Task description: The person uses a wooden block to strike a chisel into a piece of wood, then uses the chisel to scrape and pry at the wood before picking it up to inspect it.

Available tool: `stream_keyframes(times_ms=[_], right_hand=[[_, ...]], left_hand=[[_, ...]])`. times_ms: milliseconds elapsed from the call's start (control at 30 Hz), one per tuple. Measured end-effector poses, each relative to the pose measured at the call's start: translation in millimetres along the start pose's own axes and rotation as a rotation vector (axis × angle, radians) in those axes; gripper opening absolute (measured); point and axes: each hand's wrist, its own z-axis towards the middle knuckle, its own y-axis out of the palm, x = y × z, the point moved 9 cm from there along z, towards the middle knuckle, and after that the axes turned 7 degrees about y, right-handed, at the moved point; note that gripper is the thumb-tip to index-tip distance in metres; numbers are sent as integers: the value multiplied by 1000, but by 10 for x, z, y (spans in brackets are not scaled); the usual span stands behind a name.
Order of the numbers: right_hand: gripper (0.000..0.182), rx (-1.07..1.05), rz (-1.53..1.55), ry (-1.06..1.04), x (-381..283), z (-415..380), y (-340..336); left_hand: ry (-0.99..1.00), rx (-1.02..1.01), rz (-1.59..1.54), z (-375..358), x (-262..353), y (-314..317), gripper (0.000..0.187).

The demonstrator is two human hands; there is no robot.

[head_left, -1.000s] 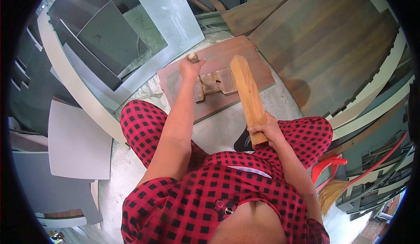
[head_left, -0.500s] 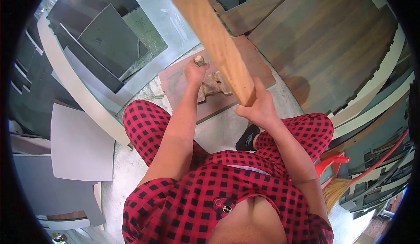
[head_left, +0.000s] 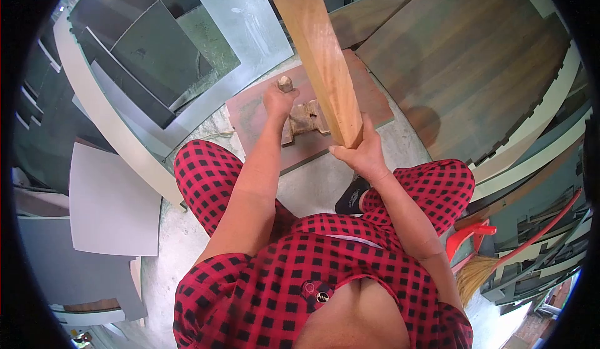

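My left hand (head_left: 279, 101) is closed around an upright chisel, whose round wooden handle end (head_left: 285, 84) sticks out above the fist; its blade is hidden. Beneath and beside that fist lies a notched piece of wood (head_left: 304, 124), brown with cut-out edges, on a reddish-brown board (head_left: 362, 92). In my right hand (head_left: 365, 155) is a long thick wooden block (head_left: 322, 67), gripped at its near end. The block is raised and tilted, its far end pointing away from me, and it hides part of the board.
A wood-grain panel (head_left: 462, 55) lies at the right, and a pale grey L-shaped sheet (head_left: 250, 30) at the upper left. Curved cream strips (head_left: 106, 130) flank both sides. A grey panel (head_left: 115, 202) is at the left. At the lower right are a broom (head_left: 476, 277) and a red object (head_left: 462, 239).
The wooden block in my right hand has swung slightly to the right and turned, showing more of its side face. My left hand stays in place on the chisel.
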Motion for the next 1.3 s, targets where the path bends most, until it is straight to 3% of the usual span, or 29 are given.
stream_keyframes(times_ms=[33,100,133,200,333,400,500,533,600,700,833,900,1033,1100,1167,1233,1267,1300], right_hand=[[75,4,2,-1,37,0,-2],[74,-116,-414,208,343,7,103],[74,-110,-413,208,408,28,109],[65,-287,-586,304,602,21,256],[67,-267,-342,267,358,-49,195],[75,-163,-87,98,61,-41,80],[74,-2,132,2,62,-12,28],[74,2,133,1,56,-3,16],[74,-124,-451,255,297,2,65],[74,-232,-498,253,480,30,188],[74,-292,-290,283,356,-47,155],[74,-101,2,30,152,-13,68],[75,-4,-21,33,204,-14,76],[73,-264,-609,281,576,13,233],[74,-265,-525,293,552,-15,200],[74,-280,-444,297,490,-29,189],[75,-275,-290,251,400,-43,180],[76,-267,-138,203,327,-41,167]], left_hand=[[-4,-20,21,6,7,13,30],[17,10,-80,0,-5,19,30],[32,39,-180,-1,-35,27,30],[40,52,-113,11,-102,10,30],[55,44,32,9,-3,-42,29],[16,7,21,-9,37,-56,28],[-40,-48,-3,-2,-40,-13,28],[-59,-70,-19,6,-85,32,28],[8,-18,-56,20,-90,45,27],[67,23,-103,7,-95,49,26],[17,-6,7,-30,61,-39,24],[-3,-35,20,-82,185,-83,25],[-28,-56,126,-99,29,-25,27],[3,-38,94,-11,-205,87,28],[30,-25,66,13,-267,129,30],[-121,73,-339,-23,-427,95,32],[-124,73,-336,-29,-448,93,32],[-26,41,-127,4,-346,79,32]])
